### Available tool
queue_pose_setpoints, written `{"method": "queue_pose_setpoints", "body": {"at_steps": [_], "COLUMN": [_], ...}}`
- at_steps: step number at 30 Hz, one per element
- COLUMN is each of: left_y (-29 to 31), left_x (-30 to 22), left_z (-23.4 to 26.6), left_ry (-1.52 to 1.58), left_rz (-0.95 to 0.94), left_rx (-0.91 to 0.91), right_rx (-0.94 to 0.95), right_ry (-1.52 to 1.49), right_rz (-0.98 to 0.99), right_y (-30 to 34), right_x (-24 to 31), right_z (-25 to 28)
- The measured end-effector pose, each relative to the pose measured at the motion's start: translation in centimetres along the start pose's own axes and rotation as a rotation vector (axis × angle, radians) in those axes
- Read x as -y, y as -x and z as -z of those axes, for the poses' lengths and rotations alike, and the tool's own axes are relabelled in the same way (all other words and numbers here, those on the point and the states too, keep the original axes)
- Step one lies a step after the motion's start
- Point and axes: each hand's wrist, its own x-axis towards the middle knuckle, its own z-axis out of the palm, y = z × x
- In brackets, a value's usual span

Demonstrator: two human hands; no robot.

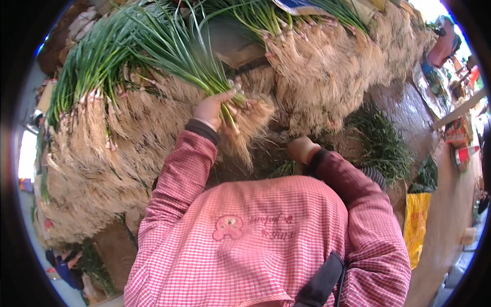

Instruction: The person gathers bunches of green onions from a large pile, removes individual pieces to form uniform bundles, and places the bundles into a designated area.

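Scallion bunch (204, 79): up in the worker's left hand (209, 108), out in front of the chest, leaves fanning up and leftward, bulbs and tan roots (258, 120) at the right-hand end. Nearest first: red-and-white checked smock (276, 230), dark strap (322, 281) at its lower right. Next out, the hands. Left fingers closed round the stems just above the bulbs. Right hand (302, 149) lower, apart from the bunch, near the root mass; its fingers are turned away from view, so can't tell whether they hold anything.

Handling, my call: the grip suits, firm on the low stems, where stalks should be stiffest; squeezing the leaves would likely crease them. Bulbs sit at uneven levels, so worth levelling them before gripping tighter. Roots look tangly: better to draw any stalk out slowly by its base than tug its tip.

Beyond the hands: left heap (92, 153) of scallions, green tops away, matted roots toward the worker; second heap (322, 66) ahead and right, same layout. Right side: dark-green leaf pile (383, 146), then yellow bag (417, 225). Farther: brown floor (447, 204), red-and-white object (464, 153) near the right rim.
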Motion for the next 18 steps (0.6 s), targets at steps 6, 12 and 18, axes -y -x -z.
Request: {"method": "queue_pose_setpoints", "body": {"at_steps": [6,12,18], "left_y": [1.1,2.1,2.5], "left_x": [3.0,1.6,2.6], "left_z": [2.6,-1.2,0.8], "left_ry": [0.080,0.201,0.221], "left_rz": [0.183,0.105,0.224], "left_rx": [-0.138,-0.136,-0.138], "right_rx": [-1.023,-0.760,-0.748], "right_ry": [-0.700,-0.013,-1.014], "right_rz": [-0.123,-0.272,0.033], "right_y": [4.3,0.6,0.2], "right_x": [-0.3,2.0,0.5], "right_z": [12.4,14.8,13.8]}}
